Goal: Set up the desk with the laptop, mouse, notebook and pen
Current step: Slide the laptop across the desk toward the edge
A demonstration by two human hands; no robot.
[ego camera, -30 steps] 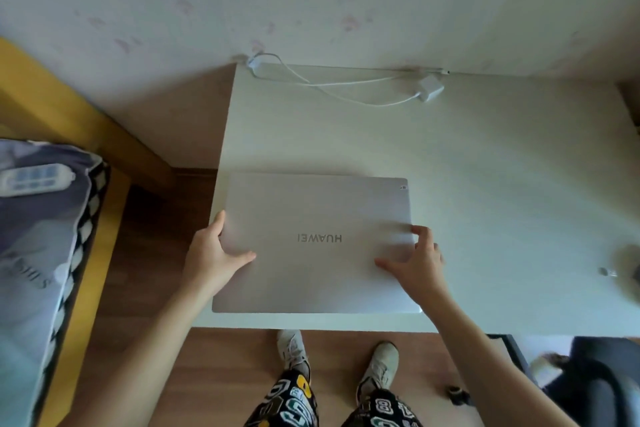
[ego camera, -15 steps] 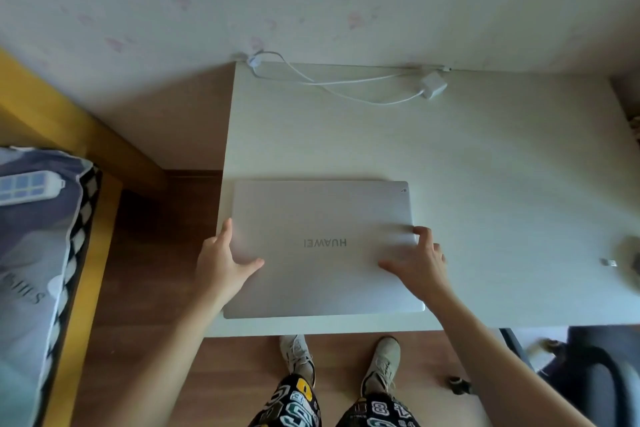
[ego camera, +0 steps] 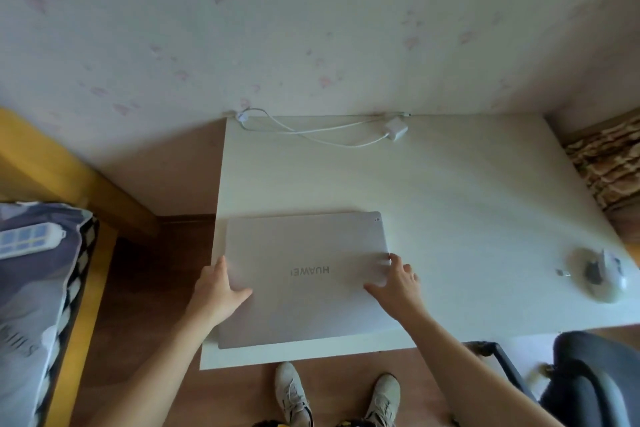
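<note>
Lying shut and flat at the near left corner of the white desk (ego camera: 467, 191), the silver laptop (ego camera: 304, 253) has its lid logo upside down to the camera and its left side close along the desk's left edge. The left hand (ego camera: 216, 291) clasps that side about midway, thumb spread onto the lid and the other fingers curled round the rim, while the right hand (ego camera: 394, 282) rests on the lid's right edge with its fingers spread. A blurred mouse (ego camera: 601, 272) sits near the desk's right edge, well apart from the laptop, and a white charger with cable (ego camera: 394, 130) lies along the far edge
</note>
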